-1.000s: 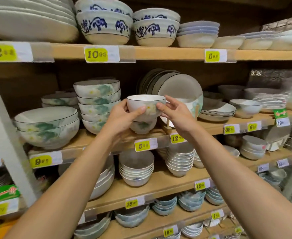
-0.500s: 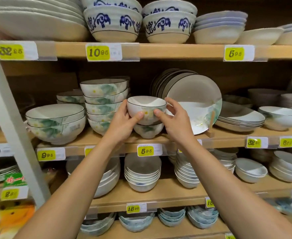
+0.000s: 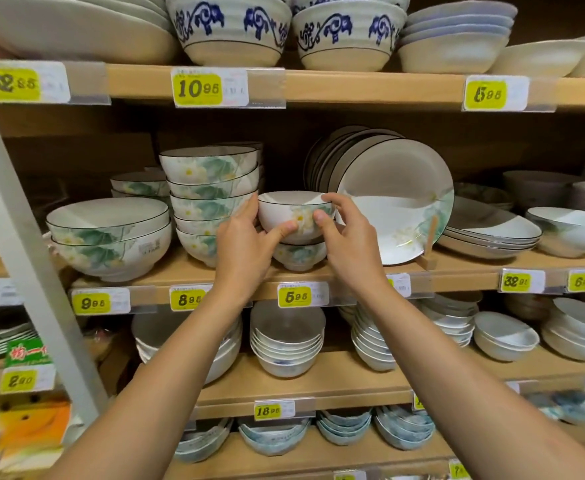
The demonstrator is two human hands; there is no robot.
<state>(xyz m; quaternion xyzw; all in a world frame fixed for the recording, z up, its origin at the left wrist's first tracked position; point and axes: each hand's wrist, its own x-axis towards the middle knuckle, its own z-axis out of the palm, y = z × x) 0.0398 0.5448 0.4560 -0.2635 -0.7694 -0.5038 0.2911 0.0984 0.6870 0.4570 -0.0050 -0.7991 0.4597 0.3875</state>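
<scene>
A small white bowl (image 3: 293, 211) with a dark rim and a pale flower print is held between both my hands over the middle wooden shelf (image 3: 457, 270). My left hand (image 3: 246, 242) grips its left side, thumb on the front. From the right, my right hand (image 3: 348, 242) grips the other side, fingers over the rim. The bowl sits on or just above a matching small bowl (image 3: 299, 256) that stands on the shelf.
A stack of larger flowered bowls (image 3: 208, 188) stands close on the left, two wide bowls (image 3: 111, 237) further left. Upright plates (image 3: 398, 202) lean on a wooden stand on the right. More bowls fill the shelves above and below. A grey post (image 3: 24, 237) slants at left.
Both hands have carried the small bowl down and inward to the shelf, onto the matching bowl. The camera has moved closer to the shelves.
</scene>
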